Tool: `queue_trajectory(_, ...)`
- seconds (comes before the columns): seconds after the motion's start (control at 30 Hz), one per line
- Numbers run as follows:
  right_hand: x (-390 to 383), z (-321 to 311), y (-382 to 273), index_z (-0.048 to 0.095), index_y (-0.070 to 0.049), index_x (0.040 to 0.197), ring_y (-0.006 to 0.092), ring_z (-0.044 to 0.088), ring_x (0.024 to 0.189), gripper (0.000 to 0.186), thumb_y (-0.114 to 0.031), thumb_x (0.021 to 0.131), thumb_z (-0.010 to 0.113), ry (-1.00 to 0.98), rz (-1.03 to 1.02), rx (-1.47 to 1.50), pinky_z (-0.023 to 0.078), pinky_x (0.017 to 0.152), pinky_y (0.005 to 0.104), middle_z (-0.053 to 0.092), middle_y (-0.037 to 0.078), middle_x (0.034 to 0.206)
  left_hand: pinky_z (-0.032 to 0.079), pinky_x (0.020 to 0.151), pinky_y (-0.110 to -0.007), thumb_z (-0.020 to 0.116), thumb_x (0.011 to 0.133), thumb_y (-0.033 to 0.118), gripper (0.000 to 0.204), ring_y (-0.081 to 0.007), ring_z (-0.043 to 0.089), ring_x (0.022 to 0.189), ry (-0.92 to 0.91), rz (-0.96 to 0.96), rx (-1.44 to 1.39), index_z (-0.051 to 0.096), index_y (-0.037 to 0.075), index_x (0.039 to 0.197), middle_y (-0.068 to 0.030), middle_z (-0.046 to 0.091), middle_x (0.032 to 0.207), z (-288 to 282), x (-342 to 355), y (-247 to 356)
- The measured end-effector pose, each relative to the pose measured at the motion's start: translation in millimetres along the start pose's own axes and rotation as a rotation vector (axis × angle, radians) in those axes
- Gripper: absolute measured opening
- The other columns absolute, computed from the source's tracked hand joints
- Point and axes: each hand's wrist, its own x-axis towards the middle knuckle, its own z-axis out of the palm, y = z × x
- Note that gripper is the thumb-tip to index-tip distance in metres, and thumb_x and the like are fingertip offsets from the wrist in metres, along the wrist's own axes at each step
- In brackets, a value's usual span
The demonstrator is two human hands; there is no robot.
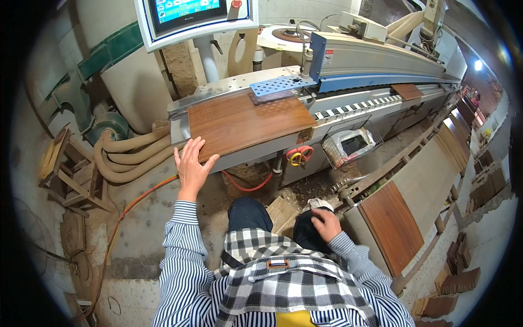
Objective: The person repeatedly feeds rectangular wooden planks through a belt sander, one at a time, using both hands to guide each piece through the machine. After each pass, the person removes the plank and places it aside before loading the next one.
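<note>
- A workshop with a dusty concrete floor (147, 218); a long grey and blue machine (376, 60) runs from the middle away to the upper right, and everything below is placed against it.
- Far left of the machine: a small wooden stool (65, 174) and a bundle of beige hoses (131, 155) curling toward the machine's near end.
- Above that near end hangs a control screen (193, 16) on a white post.
- The brown wooden panel (245, 122) lies flat on the machine's infeed counter (234, 82), its long axis running left to right along the machine, its far corner tucked under a blue perforated plate (278, 84).
- The left hand (192, 163) is the nearer one: its grip is open, fingers spread, fingertips touching the panel's near-left edge and holding nothing. The panel lies up and to the right of it.
- The right hand (327, 223) rests on the person's knee, well apart from the panel, loosely curled over a pale cloth (318, 204); how firmly it holds, I cannot tell.
- Below the machine's front: a red hose (245, 185) and a wire basket (348, 146).
- Right of the machine: a second brown panel (392, 226) on a roller rack; nothing blocks the first panel's path along the machine.
</note>
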Motion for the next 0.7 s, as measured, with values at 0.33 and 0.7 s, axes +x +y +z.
queue_trajectory(0.33, -47, 25, 15, 0.07, -0.005, 0.104, 0.0337, 0.053, 0.117, 0.025, -0.014, 0.081, 0.066, 0.071, -0.105, -0.38, 0.042, 0.1, 0.0466, 0.064, 0.012, 0.12, 0.028, 0.111, -0.046, 0.072, 0.08, 0.047, 0.068, -0.0347, 0.046, 0.128, 0.038, -0.073, 0.014, 0.055, 0.004, 0.13, -0.0221, 0.048, 0.142, 1, -3, 4)
queue_trajectory(0.7, -48, 23, 17, 0.069, -0.003, 0.108, 0.0335, 0.05, 0.12, 0.027, -0.016, 0.085, 0.062, 0.024, -0.075, -0.34, 0.039, 0.103, 0.0467, 0.062, 0.013, 0.122, 0.027, 0.114, -0.046, 0.068, 0.087, 0.029, 0.05, -0.03, 0.051, 0.125, -0.034, -0.059, -0.234, 0.055, 0.007, 0.13, -0.0135, 0.057, 0.135, -22, -14, -24)
